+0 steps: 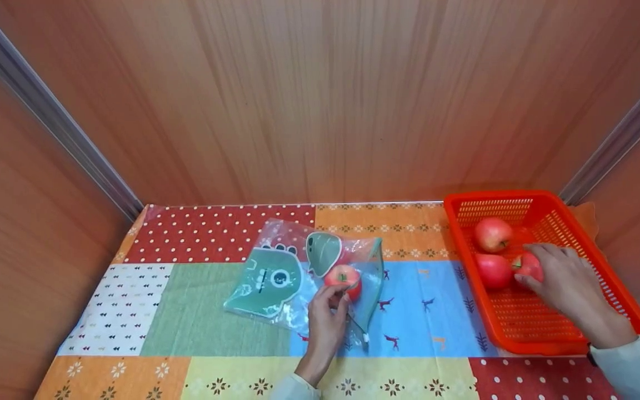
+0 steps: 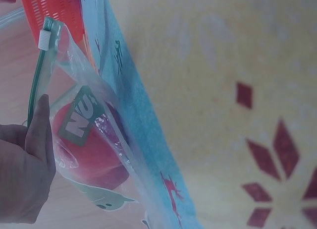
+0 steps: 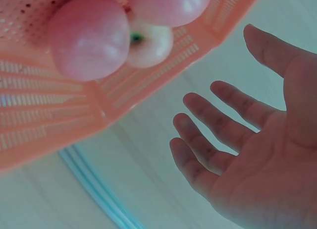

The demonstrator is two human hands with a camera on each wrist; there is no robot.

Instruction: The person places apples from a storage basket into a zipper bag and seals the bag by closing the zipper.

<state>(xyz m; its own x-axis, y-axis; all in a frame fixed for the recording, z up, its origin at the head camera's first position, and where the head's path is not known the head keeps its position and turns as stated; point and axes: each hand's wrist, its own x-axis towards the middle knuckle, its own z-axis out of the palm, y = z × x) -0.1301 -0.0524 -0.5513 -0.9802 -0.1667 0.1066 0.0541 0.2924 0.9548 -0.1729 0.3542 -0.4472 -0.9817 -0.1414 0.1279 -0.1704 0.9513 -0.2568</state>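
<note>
A clear zip bag (image 1: 296, 319) with green cartoon prints lies on the patchwork cloth, and a red apple (image 1: 350, 275) sits inside it. My left hand (image 1: 326, 325) pinches the bag's edge near its green zip strip (image 2: 35, 85), beside the apple; a white slider (image 2: 44, 40) shows at the strip's end. Over the orange basket (image 1: 467, 311), my right hand (image 1: 567, 280) reaches down around an apple (image 1: 528, 269). In the right wrist view its fingers (image 3: 218, 122) are spread and relaxed, apart from the apples, and hold nothing.
Two more apples, one farther back (image 1: 493, 234) and one nearer (image 1: 493, 271), lie along the basket's left side. Wood-grain panels (image 1: 298, 100) stand behind the table and on both sides. The patchwork cloth (image 1: 214, 305) covers the tabletop.
</note>
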